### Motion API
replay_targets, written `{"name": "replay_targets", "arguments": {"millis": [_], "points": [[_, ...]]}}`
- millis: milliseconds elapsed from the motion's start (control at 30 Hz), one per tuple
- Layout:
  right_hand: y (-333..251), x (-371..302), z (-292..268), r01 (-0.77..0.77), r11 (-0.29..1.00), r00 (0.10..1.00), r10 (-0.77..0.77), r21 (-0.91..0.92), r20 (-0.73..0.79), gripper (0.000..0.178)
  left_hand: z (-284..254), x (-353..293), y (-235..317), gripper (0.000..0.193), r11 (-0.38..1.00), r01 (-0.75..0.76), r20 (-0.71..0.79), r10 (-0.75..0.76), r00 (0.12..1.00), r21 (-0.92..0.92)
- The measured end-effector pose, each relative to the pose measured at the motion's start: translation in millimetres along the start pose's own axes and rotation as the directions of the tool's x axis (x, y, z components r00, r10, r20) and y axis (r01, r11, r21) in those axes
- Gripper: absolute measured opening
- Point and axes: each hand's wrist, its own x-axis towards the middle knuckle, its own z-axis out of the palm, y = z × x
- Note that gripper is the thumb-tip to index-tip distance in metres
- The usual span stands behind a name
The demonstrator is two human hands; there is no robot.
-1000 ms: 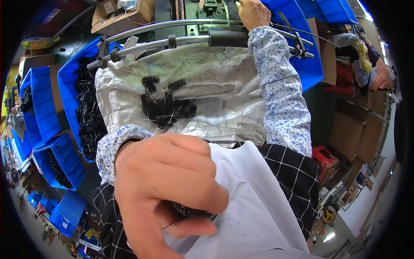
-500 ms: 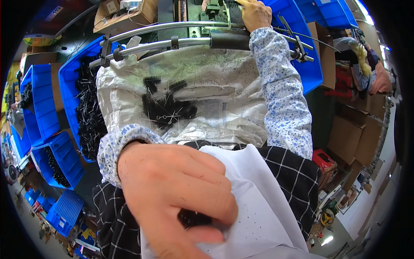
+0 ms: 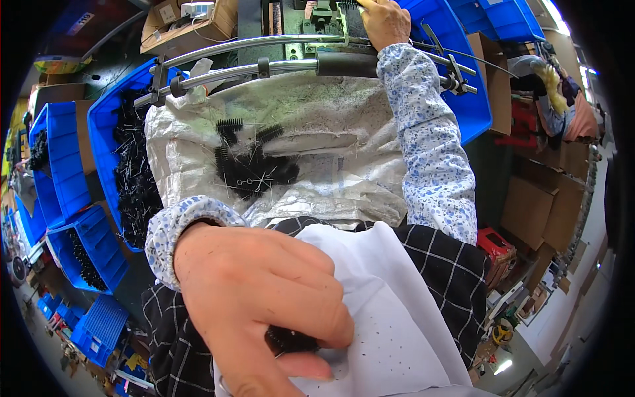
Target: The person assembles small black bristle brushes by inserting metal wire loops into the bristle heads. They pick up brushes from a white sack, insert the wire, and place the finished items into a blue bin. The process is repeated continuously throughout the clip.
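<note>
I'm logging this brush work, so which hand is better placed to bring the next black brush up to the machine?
Probably the left hand: its fingers already pinch a small black brush over the white cloth. The right hand is stretched up at the machine, apparently gripping a part there.

A single head-worn fisheye view looks steeply down over the person's own lap. The left hand fills the lower foreground, very near the lens; the right hand sits far off at the top edge. Straight chrome metal bars bow near the dark circular rim.
</note>
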Motion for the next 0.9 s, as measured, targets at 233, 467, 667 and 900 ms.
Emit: {"name": "replay_targets", "arguments": {"millis": [233, 467, 667, 900], "points": [[6, 2, 8, -0.046, 0.990, 0.993, 0.030, 0.133, 0.116, 0.018, -11, 4, 12, 0.022, 0.991, 0.134, 0.094, -0.135, 0.986, 0.023], [1, -6, -7, -0.121, 0.991, 0.992, 0.122, -0.059, 0.012, 0.037, -40, -3, 48, 0.016, 0.838, 0.534, -0.114, -0.522, 0.845, 0.118], [9, -20, 12, -0.248, 0.969, 0.967, 0.246, 0.016, 0.062, 0.031, -47, -72, 30, 0.024, 0.533, 0.827, -0.528, -0.658, 0.536, 0.176], [-24, -10, 28, -0.261, 0.961, 0.963, 0.253, 0.090, 0.091, 0.025, -53, -100, 22, 0.028, 0.453, 0.890, -0.642, -0.667, 0.377, 0.052]]}}
